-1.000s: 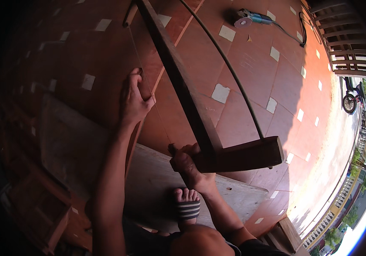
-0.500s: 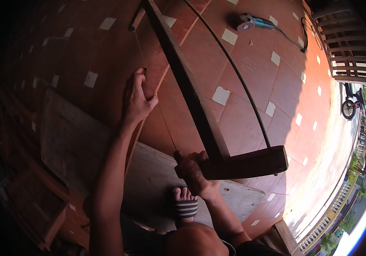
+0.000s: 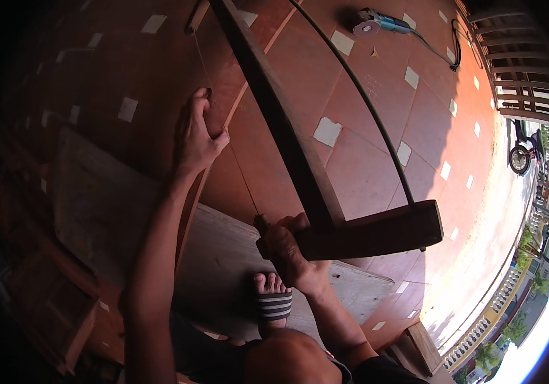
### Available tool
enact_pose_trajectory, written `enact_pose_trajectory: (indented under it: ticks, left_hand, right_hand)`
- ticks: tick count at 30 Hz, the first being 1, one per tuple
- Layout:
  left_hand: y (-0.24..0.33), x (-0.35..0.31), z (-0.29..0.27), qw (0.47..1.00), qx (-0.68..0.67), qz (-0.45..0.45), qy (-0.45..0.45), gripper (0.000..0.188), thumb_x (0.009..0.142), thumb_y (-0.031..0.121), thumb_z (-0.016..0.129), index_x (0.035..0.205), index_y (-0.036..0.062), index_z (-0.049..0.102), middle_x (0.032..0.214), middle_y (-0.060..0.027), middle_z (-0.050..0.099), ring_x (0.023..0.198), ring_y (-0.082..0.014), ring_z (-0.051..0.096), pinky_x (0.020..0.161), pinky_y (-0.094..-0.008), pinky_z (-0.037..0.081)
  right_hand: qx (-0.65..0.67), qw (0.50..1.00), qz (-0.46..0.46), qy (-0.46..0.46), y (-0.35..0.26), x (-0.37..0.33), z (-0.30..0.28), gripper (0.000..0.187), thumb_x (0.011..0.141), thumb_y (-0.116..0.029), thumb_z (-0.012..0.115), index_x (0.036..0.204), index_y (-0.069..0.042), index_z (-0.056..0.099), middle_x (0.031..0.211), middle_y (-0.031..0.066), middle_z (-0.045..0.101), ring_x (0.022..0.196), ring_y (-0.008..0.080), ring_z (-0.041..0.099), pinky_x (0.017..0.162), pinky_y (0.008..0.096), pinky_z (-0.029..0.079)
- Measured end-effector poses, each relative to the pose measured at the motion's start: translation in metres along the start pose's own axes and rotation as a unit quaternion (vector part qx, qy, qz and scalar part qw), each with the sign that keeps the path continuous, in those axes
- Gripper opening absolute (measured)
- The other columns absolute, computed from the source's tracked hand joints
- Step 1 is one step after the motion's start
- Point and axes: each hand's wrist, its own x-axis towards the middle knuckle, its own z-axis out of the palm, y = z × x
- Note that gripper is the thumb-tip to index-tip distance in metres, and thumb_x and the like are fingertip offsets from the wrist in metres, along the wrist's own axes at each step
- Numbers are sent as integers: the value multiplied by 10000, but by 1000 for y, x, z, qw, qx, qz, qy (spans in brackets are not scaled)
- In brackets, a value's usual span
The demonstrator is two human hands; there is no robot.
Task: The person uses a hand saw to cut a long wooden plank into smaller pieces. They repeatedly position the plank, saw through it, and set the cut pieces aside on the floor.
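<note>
A wooden frame saw (image 3: 281,121) lies slantwise across the middle, with a dark centre beam, a cord-like tension line on its right and a thin blade (image 3: 242,173) on its left. My right hand (image 3: 295,256) is wrapped round the blade end of the saw's near crosspiece (image 3: 377,232). Further up and left, my left hand (image 3: 201,137) grips a long reddish wooden board (image 3: 265,29), thumb over its lighter edge and fingers bent on the face. The blade crosses the board just beyond that hand; how deep it sits there is hidden.
A grey plank (image 3: 223,269) lies under the board, near my striped-sandalled foot (image 3: 274,301). An angle grinder (image 3: 383,22) with its cord rests on the tiled floor at the far right. Wooden pieces (image 3: 50,313) fill the dark left side. A motorbike (image 3: 521,157) stands outside.
The whole view has shifted slightly. The saw's near crosspiece has tilted a little, its right end rising. My left hand keeps its hold on the board.
</note>
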Motion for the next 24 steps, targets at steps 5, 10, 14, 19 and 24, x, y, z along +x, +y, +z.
enact_pose_trajectory:
  ticks: [5,10,14,19,24]
  left_hand:
    - [5,0,-3,1000,16,-16,-3,635,715,61,841,1235,39,478,1412,-167,554,1213,-381,577,1026,-459,475]
    - [17,0,-7,999,23,-45,-18,711,742,116,868,1333,42,482,1423,-175,553,1289,-372,571,1051,-459,484]
    - [24,-23,-3,977,184,-105,-19,692,834,265,845,1374,43,474,1365,-215,601,1245,-394,629,1030,-488,528]
    - [26,-14,-2,951,212,-202,-100,636,912,390,775,1353,42,477,1184,-232,690,1072,-423,719,933,-532,581]
    - [25,-16,-9,938,231,-232,-115,597,910,387,779,1312,53,490,1179,-226,705,1045,-415,733,913,-516,597]
  right_hand:
    - [55,998,7,1,-7,-42,-10,175,1054,-124,650,954,15,684,787,62,664,691,122,621,648,295,507]
    - [40,999,-10,32,16,52,30,210,1072,-103,623,905,-28,519,756,63,600,640,118,543,586,305,486]
    - [121,992,2,39,12,72,40,218,1019,-111,717,844,0,649,635,12,611,535,85,561,482,261,426]
    - [89,995,-8,46,7,56,36,208,1004,-78,724,826,-5,645,636,14,610,533,82,557,487,255,416]
    - [-9,998,54,-27,-36,-51,-5,122,1069,-94,577,999,-22,507,889,139,653,786,158,612,755,355,527]
